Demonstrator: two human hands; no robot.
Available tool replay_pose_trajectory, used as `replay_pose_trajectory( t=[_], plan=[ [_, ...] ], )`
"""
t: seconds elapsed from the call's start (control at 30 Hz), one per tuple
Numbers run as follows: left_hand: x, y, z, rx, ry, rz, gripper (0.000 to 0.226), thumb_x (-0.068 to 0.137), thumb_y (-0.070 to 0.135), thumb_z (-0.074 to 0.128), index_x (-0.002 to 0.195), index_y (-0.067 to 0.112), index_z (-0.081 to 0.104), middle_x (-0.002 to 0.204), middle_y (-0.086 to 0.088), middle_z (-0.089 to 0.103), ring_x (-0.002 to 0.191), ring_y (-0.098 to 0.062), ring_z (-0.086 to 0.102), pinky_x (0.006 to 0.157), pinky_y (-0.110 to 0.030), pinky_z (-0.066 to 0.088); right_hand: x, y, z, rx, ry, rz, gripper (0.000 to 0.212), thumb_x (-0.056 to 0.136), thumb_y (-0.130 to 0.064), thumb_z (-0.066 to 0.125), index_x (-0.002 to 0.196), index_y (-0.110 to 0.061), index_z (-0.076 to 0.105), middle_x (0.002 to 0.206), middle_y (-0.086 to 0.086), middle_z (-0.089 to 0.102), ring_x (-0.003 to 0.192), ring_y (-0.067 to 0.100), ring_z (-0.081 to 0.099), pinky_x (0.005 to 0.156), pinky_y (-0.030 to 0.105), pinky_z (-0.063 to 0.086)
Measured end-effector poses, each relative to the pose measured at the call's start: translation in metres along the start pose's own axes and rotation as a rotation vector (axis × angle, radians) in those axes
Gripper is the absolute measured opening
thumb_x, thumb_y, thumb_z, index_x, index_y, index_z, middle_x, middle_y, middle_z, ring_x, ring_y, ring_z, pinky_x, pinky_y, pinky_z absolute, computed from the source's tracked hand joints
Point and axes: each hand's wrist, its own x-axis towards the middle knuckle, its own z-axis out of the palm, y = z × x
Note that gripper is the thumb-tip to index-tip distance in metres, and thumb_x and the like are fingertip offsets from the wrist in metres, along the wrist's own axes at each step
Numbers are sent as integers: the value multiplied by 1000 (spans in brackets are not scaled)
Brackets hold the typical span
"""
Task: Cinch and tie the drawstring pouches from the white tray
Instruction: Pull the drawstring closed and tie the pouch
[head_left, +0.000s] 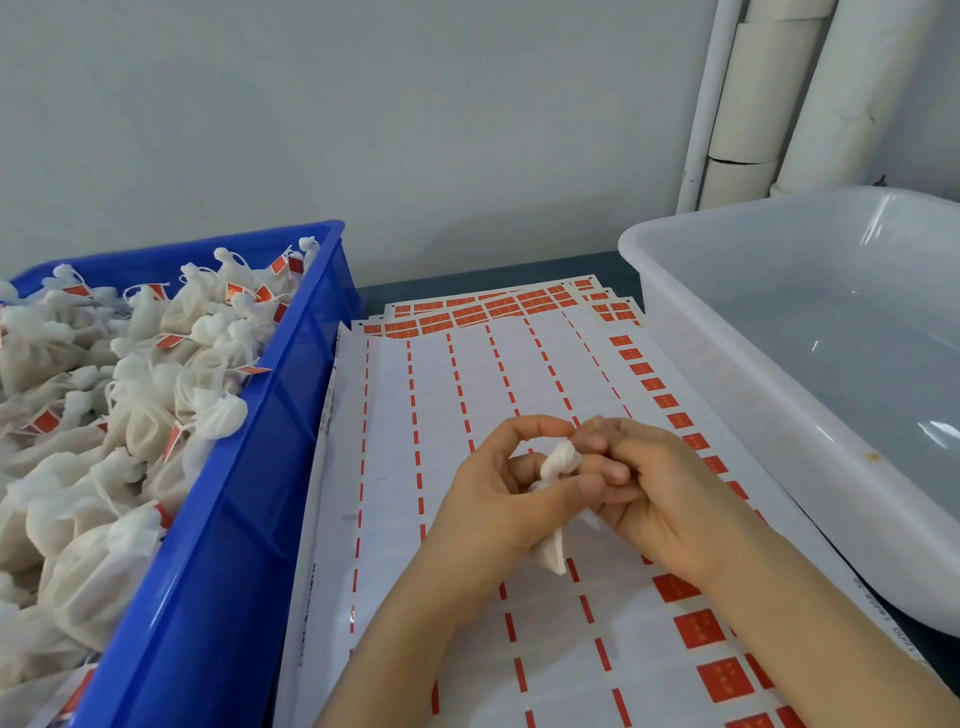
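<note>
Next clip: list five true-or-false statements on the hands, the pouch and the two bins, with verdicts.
1. The left hand and the right hand hold one white pouch between them above the label sheets. True.
2. The blue crate is empty. False: it is heaped with tied pouches bearing red tags.
3. The white tray stands right of the sheets. True.
4. The white tray is piled with pouches. False: no pouch shows in the part in view.
5. The right hand lies flat on the sheets. False: its fingers curl at the pouch's neck.
</note>
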Motion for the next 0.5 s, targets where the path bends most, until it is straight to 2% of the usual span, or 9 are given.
replay_pose_trajectory(
  t=[0.07,0.1,0.2,0.27,0.5],
  plan=[
    [1,-2,1,81,26,-11,39,71,27,78,104,39,60,94,-11,72,91,-32,67,84,-39,55,0,-2,-2,-4,22,1,31,96,3,26,73,-6,43,52,0,42,35,4,31,32,15,35],
    [0,-2,1,116,28,-12,38,73,27,78,102,43,59,93,-12,71,89,-32,66,83,-38,55,0,-3,-3,-17,30,-3,31,94,5,25,72,-8,41,53,0,42,35,4,30,31,15,31],
    [0,-2,1,193,39,-1,42,77,23,76,104,47,55,86,-9,68,74,-16,66,71,-19,56,-1,-10,-6,-51,48,-26,33,89,10,22,70,-10,40,53,1,43,35,5,30,30,15,28],
    [1,-2,1,224,58,-2,44,77,23,75,105,48,53,83,-8,66,71,-11,65,64,-10,50,-1,-14,-8,-29,59,-28,34,89,11,21,69,-9,41,52,1,43,35,5,30,29,15,27],
    [0,-3,2,269,60,22,48,76,24,75,101,56,50,81,-3,65,74,-13,66,64,-8,49,-4,-22,-10,4,103,-46,33,90,9,23,71,-10,41,51,1,42,35,5,28,30,14,25]
  ],
)
